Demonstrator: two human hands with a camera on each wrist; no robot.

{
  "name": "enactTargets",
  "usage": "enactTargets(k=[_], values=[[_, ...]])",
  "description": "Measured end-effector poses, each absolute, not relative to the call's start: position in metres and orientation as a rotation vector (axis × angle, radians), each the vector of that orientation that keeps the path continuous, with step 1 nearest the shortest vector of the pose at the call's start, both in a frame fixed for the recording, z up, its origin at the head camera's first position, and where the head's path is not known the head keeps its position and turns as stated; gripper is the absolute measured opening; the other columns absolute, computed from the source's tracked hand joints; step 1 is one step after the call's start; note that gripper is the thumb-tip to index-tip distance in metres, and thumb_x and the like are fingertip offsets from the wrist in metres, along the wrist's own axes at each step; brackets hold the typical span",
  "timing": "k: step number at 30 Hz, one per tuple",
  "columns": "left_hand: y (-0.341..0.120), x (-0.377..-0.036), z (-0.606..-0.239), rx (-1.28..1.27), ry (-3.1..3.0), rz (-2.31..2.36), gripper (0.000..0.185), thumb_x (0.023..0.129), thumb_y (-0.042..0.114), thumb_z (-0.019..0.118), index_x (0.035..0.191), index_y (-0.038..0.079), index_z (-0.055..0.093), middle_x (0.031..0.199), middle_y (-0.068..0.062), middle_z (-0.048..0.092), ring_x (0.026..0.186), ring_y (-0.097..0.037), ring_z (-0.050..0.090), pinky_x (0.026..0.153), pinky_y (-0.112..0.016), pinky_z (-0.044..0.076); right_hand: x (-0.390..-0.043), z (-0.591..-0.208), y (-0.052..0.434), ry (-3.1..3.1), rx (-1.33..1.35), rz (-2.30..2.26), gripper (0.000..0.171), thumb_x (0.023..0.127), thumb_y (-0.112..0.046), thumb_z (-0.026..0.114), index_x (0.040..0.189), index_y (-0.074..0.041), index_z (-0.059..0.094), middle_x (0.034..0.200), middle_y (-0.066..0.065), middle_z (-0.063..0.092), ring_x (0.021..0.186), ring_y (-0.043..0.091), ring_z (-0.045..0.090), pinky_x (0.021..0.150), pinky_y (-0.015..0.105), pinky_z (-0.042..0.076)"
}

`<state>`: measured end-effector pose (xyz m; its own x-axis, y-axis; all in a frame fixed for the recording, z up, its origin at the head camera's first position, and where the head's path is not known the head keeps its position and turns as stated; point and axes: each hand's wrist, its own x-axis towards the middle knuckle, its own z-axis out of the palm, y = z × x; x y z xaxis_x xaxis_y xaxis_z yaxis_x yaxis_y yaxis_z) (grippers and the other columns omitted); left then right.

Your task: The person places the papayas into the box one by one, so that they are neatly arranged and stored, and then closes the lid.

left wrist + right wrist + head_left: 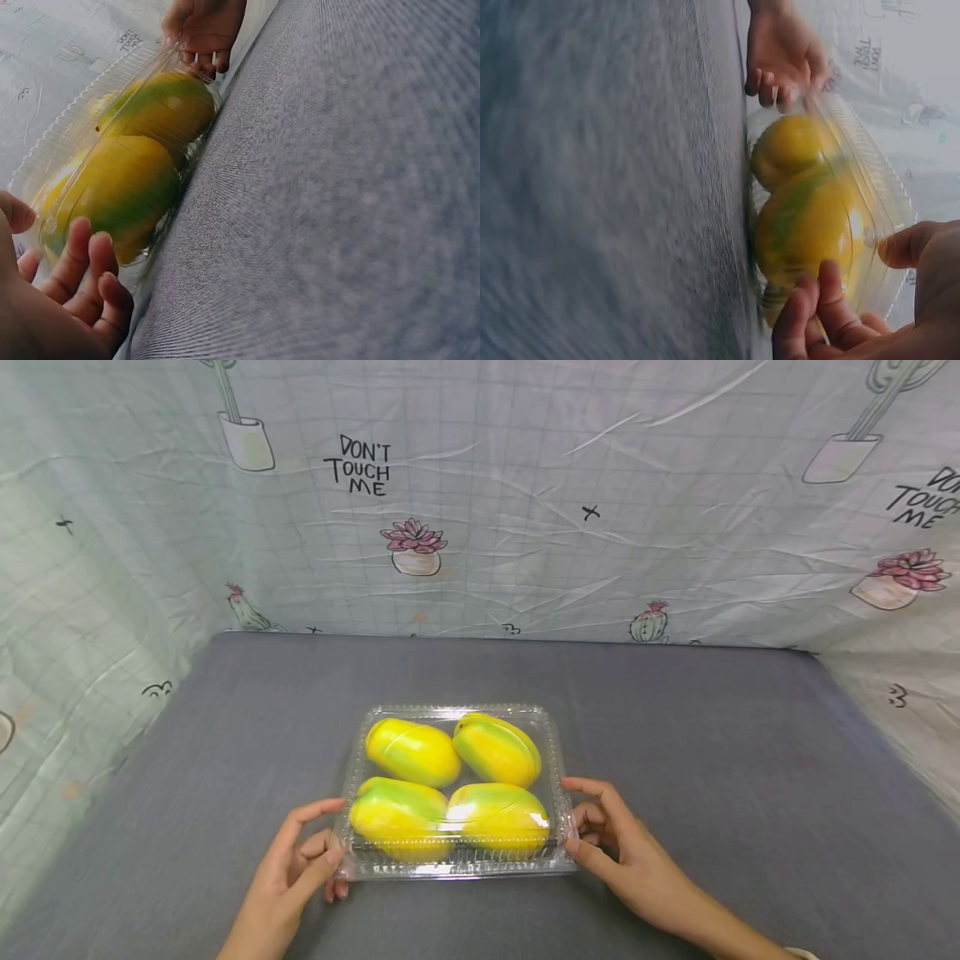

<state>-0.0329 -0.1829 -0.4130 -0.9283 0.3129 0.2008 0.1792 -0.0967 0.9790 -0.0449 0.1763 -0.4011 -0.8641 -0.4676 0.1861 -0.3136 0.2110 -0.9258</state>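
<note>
A clear plastic clamshell box (457, 867) stands on the grey table with its lid down. Inside lie several yellow-green mangoes (498, 814), in two rows. At the box's left side my left hand (288, 860) grips the rim near the front corner, thumb at the corner and index finger farther back along the edge. My right hand (630, 852) holds the opposite side in much the same way. In the left wrist view, the left hand's fingers (101, 259) curl beside the box wall below the rim. The right wrist view shows the right thumb (904, 246) at the rim.
Grey cloth (697, 735) covers the table around the box. A pale curtain (510, 485) printed with potted plants and lettering hangs along the back and both sides of the table.
</note>
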Motion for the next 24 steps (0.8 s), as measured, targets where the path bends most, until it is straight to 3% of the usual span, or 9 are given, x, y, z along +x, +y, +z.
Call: enactTargets(k=[3, 9, 16, 24], values=[[-0.1839, -0.0332, -0.4124, 0.616, 1.96, 2.204, 0.044, 0.092, -0.008, 0.031, 0.133, 0.002, 0.022, 0.069, -0.015, 0.051, 0.053, -0.029, 0.05, 0.044, -0.039, 0.039, -0.0451, -0.4021, 0.1757, 2.089, -0.694, -1.872, 0.054, 0.091, 0.002, 0.044, 0.136, -0.01, 0.018, 0.079, 0.016, 0.052, 0.066, 0.024, 0.049, 0.058, 0.032, 0.044], [-0.1839, -0.0338, -0.4151, 0.681, 1.702, 2.274, 0.046, 0.091, -0.012, 0.025, 0.134, 0.003, 0.015, 0.066, -0.021, 0.054, 0.044, -0.035, 0.04, 0.035, -0.041, 0.034, -0.0445, -0.4027, 0.1747, 1.83, -0.626, -2.035, 0.052, 0.092, 0.005, 0.037, 0.137, -0.008, 0.013, 0.084, 0.029, 0.055, 0.067, 0.03, 0.055, 0.057, 0.034, 0.047], [-0.1839, -0.0349, -0.4205, 0.687, 1.569, 2.332, 0.048, 0.091, -0.013, 0.023, 0.134, 0.004, 0.014, 0.065, -0.017, 0.058, 0.039, -0.035, 0.032, 0.03, -0.041, 0.032, -0.0435, -0.4051, 0.1749, 1.749, -0.688, -2.086, 0.053, 0.092, 0.008, 0.032, 0.137, -0.007, 0.009, 0.078, 0.029, 0.051, 0.065, 0.036, 0.053, 0.055, 0.038, 0.044], [-0.1834, -0.0352, -0.4206, 0.661, 1.618, 2.323, 0.048, 0.091, -0.013, 0.024, 0.135, 0.004, 0.015, 0.062, -0.02, 0.056, 0.039, -0.036, 0.033, 0.031, -0.039, 0.037, -0.042, -0.4087, 0.1725, 1.723, -0.642, -2.118, 0.057, 0.091, 0.009, 0.036, 0.137, -0.008, 0.008, 0.074, 0.028, 0.05, 0.065, 0.023, 0.056, 0.054, 0.034, 0.049]])
